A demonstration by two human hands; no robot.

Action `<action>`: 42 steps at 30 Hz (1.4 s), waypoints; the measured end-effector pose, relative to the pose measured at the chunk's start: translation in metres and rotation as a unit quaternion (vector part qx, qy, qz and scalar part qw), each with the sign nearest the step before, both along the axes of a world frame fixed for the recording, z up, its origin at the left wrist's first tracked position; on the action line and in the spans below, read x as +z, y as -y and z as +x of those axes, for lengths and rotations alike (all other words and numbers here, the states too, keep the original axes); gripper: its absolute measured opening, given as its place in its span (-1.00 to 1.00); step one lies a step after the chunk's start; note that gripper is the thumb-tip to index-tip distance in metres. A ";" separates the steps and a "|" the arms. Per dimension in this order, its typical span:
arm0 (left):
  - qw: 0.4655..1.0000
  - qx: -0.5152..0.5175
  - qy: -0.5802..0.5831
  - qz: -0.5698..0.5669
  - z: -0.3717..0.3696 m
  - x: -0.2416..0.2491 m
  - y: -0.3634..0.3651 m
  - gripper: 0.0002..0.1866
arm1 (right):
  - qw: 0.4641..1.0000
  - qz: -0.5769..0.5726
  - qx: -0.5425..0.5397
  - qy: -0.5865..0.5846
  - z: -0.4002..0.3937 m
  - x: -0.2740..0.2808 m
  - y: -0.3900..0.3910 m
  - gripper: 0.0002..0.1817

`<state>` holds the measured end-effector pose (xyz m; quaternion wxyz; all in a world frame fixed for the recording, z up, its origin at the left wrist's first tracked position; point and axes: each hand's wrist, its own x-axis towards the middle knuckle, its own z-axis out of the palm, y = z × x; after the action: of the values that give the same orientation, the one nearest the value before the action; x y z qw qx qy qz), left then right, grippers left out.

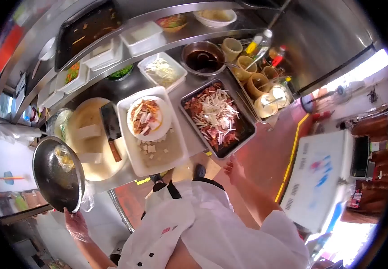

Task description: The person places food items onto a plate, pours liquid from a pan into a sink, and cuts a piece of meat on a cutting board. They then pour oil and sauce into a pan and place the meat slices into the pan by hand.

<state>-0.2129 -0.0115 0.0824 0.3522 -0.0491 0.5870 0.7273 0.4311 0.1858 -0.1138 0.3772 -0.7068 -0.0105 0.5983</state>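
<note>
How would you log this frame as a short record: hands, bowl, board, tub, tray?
Left hand: grips the rim of the dark bowl
Right hand: nothing visibly held; near a corner of the metal tray
Bowl: tilted, crumpled clear plastic inside
Round board: cleaver and two pale blocks
White tub: plate of mixed strips, pale cubes
Metal tray: reddish pieces topped with pale strips

Wht jacket (pixel 212 228) w/ blk btns (pixel 145 255), sm red mark (pixel 165 230); R sleeve (pixel 284 240) ends well short of R hand (pixel 234 171); clr glove (pixel 81 233) on L hand (pixel 75 224); dk shoes (pixel 199 171).
</note>
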 end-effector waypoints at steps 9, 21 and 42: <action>0.987 -0.081 0.124 0.056 0.152 0.023 -0.067 -0.58 | 0.985 0.111 0.026 -0.126 0.100 -0.056 -0.052 -0.57; 0.985 -0.138 0.094 0.048 0.202 0.029 -0.085 -0.65 | 0.990 0.115 0.046 -0.066 0.078 -0.077 -0.067 -0.82; 0.995 -0.092 0.022 -0.031 0.136 -0.033 -0.099 -0.85 | 0.949 0.288 0.022 -0.130 0.016 0.269 -0.123 -0.78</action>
<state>-0.0768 0.0878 0.0493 0.4293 -0.0218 0.6032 0.6719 0.4472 0.3089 0.1554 0.5498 -0.4839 -0.1489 0.6644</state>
